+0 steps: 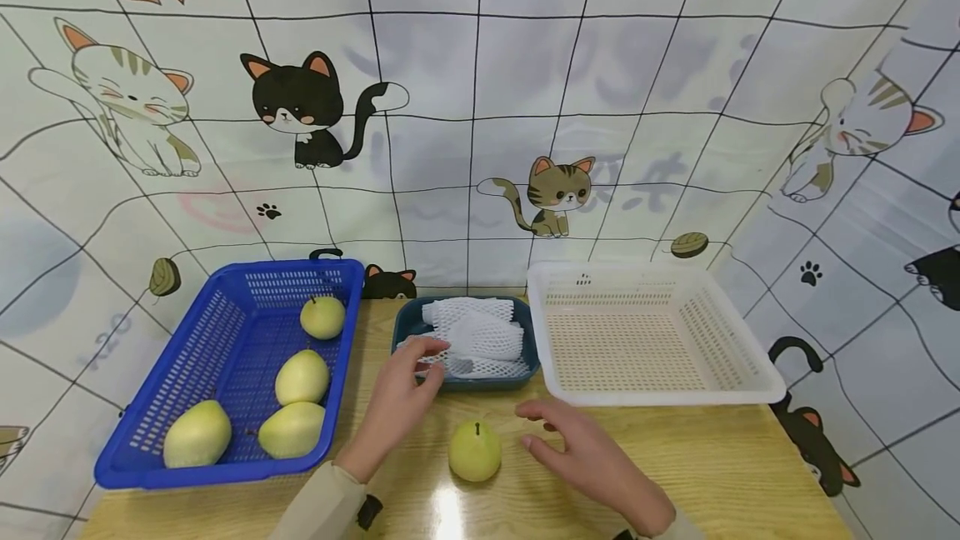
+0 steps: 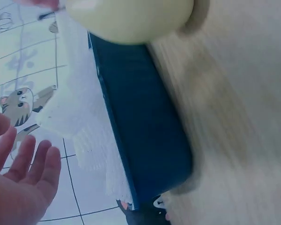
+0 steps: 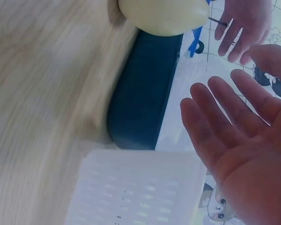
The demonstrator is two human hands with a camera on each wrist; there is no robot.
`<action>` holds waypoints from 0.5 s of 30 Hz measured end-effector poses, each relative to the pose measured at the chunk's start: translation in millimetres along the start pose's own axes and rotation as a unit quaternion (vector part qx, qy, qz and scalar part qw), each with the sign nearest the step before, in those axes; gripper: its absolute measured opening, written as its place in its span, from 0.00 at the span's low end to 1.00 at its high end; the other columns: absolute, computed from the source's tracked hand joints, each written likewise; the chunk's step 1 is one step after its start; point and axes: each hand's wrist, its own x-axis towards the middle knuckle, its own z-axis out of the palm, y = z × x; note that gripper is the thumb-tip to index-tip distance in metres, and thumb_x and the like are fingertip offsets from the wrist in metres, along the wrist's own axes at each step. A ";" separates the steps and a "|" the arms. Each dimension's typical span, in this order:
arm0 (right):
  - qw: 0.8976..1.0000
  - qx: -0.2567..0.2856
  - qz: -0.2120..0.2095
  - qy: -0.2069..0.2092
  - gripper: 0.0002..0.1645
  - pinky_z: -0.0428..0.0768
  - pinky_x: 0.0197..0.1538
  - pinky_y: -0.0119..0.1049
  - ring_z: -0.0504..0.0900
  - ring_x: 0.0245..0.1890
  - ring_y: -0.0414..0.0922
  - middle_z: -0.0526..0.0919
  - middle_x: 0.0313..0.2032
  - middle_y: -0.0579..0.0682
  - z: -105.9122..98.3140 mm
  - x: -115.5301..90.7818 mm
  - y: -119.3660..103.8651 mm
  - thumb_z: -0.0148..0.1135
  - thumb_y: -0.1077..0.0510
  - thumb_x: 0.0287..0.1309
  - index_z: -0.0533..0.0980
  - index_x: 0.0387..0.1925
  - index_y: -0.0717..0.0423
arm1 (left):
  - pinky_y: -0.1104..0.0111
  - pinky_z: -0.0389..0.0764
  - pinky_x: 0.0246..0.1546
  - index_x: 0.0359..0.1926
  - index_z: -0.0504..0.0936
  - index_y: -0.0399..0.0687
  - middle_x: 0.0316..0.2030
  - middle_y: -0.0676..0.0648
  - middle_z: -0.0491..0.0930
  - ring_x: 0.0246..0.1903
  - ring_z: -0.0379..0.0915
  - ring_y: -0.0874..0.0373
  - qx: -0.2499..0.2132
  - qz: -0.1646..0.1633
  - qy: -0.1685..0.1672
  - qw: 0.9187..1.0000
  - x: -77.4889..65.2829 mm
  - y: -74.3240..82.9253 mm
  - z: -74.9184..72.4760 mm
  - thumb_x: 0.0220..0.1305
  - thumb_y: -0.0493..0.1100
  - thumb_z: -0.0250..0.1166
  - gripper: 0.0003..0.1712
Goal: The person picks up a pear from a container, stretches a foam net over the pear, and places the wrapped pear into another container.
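A yellow-green pear (image 1: 475, 452) stands upright on the wooden table between the two hands, its stem pointing up. My left hand (image 1: 405, 390) hovers at the front left of a dark teal tray (image 1: 467, 385) that holds white foam net sleeves (image 1: 480, 336). Its fingers are relaxed, with nothing in them. To the right of the pear, my right hand (image 1: 581, 450) is held with loosely bent fingers, apart from the fruit. In the right wrist view its palm (image 3: 253, 154) shows bare. The left wrist view shows the left fingers (image 2: 30, 164) spread near the netting.
On the left stands a blue basket (image 1: 225, 475) with several pears (image 1: 302, 377) inside. A white basket (image 1: 660, 397) is at the right, beside the teal tray. Behind them hangs a cat-patterned cloth (image 1: 427, 48). Wooden tabletop (image 1: 720, 473) extends in front.
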 end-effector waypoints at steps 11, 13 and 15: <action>0.996 -0.047 -0.030 0.071 0.17 0.83 0.54 0.41 0.82 0.55 0.42 0.84 0.55 0.41 -11.0 -11.6 5.7 0.71 0.57 0.66 0.81 0.55 0.43 | 0.57 0.72 0.42 0.53 0.85 0.43 0.45 0.45 0.73 0.45 0.70 0.49 0.115 -0.020 0.019 0.993 37.5 6.0 25.9 0.68 0.48 0.71 0.18; 0.996 -0.043 -0.026 0.078 0.17 0.83 0.53 0.41 0.82 0.55 0.42 0.84 0.55 0.42 -13.4 -13.2 5.9 0.71 0.57 0.66 0.81 0.54 0.42 | 0.58 0.72 0.40 0.52 0.86 0.44 0.44 0.45 0.73 0.45 0.70 0.49 0.127 -0.030 0.017 0.991 41.7 7.2 29.0 0.66 0.50 0.73 0.19; 0.996 -0.035 -0.020 0.085 0.17 0.83 0.51 0.42 0.82 0.56 0.42 0.84 0.56 0.43 -16.2 -14.6 6.0 0.71 0.58 0.65 0.81 0.54 0.41 | 0.58 0.72 0.39 0.49 0.87 0.44 0.43 0.46 0.73 0.44 0.70 0.49 0.136 -0.039 0.017 0.990 45.2 7.9 31.3 0.65 0.51 0.74 0.18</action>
